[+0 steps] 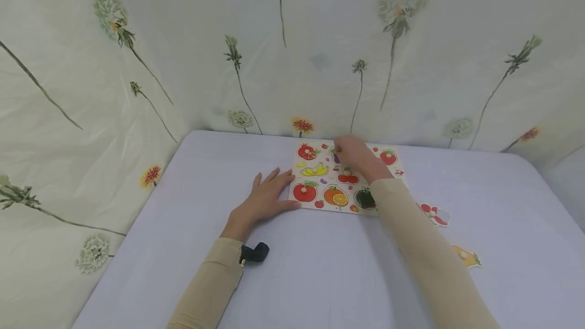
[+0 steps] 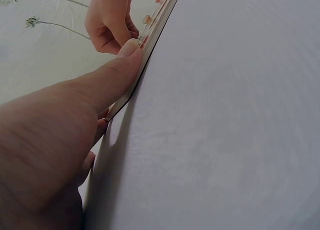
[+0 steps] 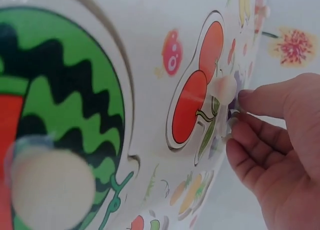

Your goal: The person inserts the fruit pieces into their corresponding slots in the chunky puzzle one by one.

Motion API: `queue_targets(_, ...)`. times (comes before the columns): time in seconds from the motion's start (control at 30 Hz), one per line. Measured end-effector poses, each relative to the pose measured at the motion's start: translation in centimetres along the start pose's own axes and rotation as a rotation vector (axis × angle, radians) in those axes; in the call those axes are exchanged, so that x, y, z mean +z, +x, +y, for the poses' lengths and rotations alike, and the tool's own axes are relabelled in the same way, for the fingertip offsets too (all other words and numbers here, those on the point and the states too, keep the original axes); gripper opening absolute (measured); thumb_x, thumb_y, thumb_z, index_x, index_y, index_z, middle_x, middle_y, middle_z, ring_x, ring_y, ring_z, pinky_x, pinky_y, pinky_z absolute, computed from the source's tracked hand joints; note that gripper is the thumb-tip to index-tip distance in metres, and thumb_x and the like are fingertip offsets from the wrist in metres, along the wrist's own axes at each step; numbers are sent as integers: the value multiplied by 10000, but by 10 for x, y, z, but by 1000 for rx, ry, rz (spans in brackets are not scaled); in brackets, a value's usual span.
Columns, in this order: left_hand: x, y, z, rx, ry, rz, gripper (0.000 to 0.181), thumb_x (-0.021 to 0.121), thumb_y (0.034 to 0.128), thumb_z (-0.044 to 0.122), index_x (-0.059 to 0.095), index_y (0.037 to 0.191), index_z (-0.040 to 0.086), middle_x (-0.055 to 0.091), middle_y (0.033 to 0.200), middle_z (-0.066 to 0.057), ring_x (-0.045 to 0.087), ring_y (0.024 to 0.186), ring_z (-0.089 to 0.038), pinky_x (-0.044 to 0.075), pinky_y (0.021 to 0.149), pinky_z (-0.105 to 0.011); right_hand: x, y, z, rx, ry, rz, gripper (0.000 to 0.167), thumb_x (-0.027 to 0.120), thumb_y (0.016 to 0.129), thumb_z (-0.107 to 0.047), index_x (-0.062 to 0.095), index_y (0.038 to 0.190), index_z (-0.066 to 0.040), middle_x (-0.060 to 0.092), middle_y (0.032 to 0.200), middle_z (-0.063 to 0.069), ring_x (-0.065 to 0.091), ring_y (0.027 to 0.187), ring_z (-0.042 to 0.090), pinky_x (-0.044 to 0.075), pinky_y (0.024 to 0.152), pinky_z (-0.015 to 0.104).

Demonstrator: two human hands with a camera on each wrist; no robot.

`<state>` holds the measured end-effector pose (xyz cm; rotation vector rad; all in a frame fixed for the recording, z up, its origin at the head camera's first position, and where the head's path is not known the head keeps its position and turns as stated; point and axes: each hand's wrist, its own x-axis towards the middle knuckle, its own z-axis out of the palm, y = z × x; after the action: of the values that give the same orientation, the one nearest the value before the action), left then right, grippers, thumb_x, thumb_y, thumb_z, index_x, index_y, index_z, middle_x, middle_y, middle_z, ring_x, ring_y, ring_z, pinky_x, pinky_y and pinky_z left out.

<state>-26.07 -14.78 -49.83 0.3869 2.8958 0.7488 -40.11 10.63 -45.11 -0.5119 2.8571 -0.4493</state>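
Observation:
A wooden fruit knob puzzle board (image 1: 331, 206) lies at the table's far side. My left hand (image 1: 267, 198) rests at its left edge, fingers spread and nearly straight; in the left wrist view the thumb (image 2: 112, 74) presses on the board's edge. Over the board's upper middle, my right hand (image 1: 355, 154) pinches a purple grape piece (image 3: 231, 109) with thumb and fingertips; the fingers partly hide it. Nearby sit the cherry piece (image 3: 190, 102), the watermelon piece (image 3: 100, 109), the banana piece (image 1: 315, 170), the apple piece (image 1: 304, 192) and the orange piece (image 1: 335, 197).
Off the board, to the right, lie a red-and-white piece (image 1: 435, 215) and a yellow fruit piece (image 1: 466, 256), the latter partly behind the right sleeve (image 1: 425, 248). A flower-printed curtain (image 1: 320, 65) stands behind the white table (image 1: 311, 268).

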Motion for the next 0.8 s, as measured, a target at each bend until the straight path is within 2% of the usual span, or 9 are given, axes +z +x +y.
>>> queue_targets(0.3,0,-1,1,0,2,4,848,675,831,628,357,1541,291,291,1637,123,101,1571,-183,-21,1250,-584,0,-6,3,-17,38,15,134,583,940,-52,638,1061,-39,632,1028,122,557,923,269,503,782,359)
queue_targets(0.53,0,-1,1,-2,-10,6,841,681,828,624,362,1536,301,299,1634,120,102,1570,-186,-20,1252,-580,-2,-13,3,-16,85,12,218,592,932,-41,640,1144,-29,624,1118,128,551,998,279,519,866,403)
queue_targets(0.8,0,-1,1,2,-18,6,842,685,825,623,365,1535,300,301,1634,116,102,1570,-191,-23,1251,-581,0,-12,4,-30,69,24,143,575,953,-63,651,1074,-60,626,1039,96,553,939,251,505,806,354)
